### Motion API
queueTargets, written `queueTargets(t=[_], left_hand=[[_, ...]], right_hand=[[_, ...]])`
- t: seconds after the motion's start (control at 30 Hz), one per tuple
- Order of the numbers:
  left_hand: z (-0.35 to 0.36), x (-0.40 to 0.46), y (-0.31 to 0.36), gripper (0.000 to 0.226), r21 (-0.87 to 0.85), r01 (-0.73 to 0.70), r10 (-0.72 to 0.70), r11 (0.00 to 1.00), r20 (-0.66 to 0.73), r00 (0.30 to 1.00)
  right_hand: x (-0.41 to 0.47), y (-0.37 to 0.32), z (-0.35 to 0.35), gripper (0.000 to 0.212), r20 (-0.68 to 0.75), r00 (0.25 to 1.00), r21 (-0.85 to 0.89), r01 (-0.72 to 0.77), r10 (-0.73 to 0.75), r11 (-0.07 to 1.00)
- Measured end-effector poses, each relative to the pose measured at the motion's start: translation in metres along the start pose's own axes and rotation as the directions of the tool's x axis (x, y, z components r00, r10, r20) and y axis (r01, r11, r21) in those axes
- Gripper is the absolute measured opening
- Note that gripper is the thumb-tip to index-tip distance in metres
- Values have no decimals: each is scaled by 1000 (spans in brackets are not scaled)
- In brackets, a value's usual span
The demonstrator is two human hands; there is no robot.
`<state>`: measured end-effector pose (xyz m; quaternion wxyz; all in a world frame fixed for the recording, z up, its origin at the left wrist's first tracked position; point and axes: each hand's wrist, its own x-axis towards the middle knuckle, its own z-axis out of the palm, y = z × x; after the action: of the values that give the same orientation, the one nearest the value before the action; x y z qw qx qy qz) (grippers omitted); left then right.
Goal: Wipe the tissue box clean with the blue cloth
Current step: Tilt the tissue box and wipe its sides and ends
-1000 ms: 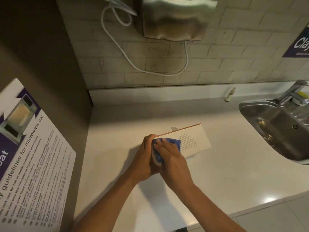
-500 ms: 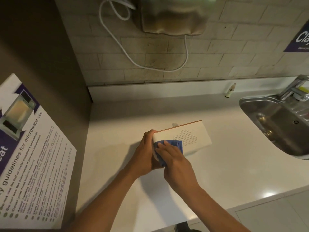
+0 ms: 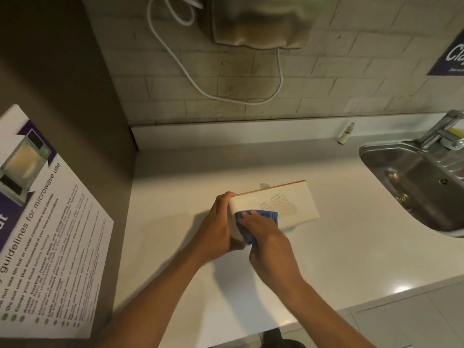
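A white tissue box (image 3: 288,202) with a dotted cloud print and an orange top edge stands tilted on the white counter (image 3: 175,187). My left hand (image 3: 218,227) grips its left end, thumb over the top edge. My right hand (image 3: 266,237) presses the blue cloth (image 3: 261,216) against the box's near face at the left end. Most of the cloth is hidden under my fingers.
A steel sink (image 3: 414,187) with a tap (image 3: 444,131) lies at the right. A small bottle (image 3: 345,134) stands by the back wall. A hand dryer (image 3: 261,23) and white cable (image 3: 200,89) hang above. A microwave guidelines poster (image 3: 47,234) covers the left side panel.
My right hand and the blue cloth have slid down and slightly right along the box's near face. My left hand keeps its grip on the box's left end.
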<state>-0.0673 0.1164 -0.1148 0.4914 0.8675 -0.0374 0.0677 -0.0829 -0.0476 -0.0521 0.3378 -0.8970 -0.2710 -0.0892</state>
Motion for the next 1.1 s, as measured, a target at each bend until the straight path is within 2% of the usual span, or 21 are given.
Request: queueTargets(t=[0.07,0.13,0.23,0.33,0.43,0.53,0.73,0.97,1.1], left_hand=[[3,-1,1,113,14,25,-24,1000,-36,999],[3,-1,5,115,6,53,-52,999,-49,997],[3,0,7,113,22,66,-65,998,-54,996],[2,0,8,115,27,89,-88,996,-41,995],[2,0,9,114,48,72,-70,996,-40,997],[3,0,8,114,60,53,-50,997,-60,997],[5,2,3,117,55,47,-43,997,-69,997],[5,2,2,116,68,42,-36,997,-93,995],[2,3,2,119,47,53,-51,998,-42,998]], right_hand=[[11,-1,-14,43,-108,986,208,-101,125,973],[17,1,-26,51,-208,952,296,-156,223,942],[9,16,-34,51,-278,920,264,-205,278,942],[-8,28,-23,53,-340,892,157,-257,296,954],[-20,30,-5,51,-301,917,16,-271,263,963],[-19,25,7,49,-239,925,0,-304,295,953],[-26,11,16,59,-103,982,-109,-169,158,980],[-9,16,8,56,-192,969,-99,-175,154,980],[-17,5,22,58,-85,993,-119,-95,86,988]])
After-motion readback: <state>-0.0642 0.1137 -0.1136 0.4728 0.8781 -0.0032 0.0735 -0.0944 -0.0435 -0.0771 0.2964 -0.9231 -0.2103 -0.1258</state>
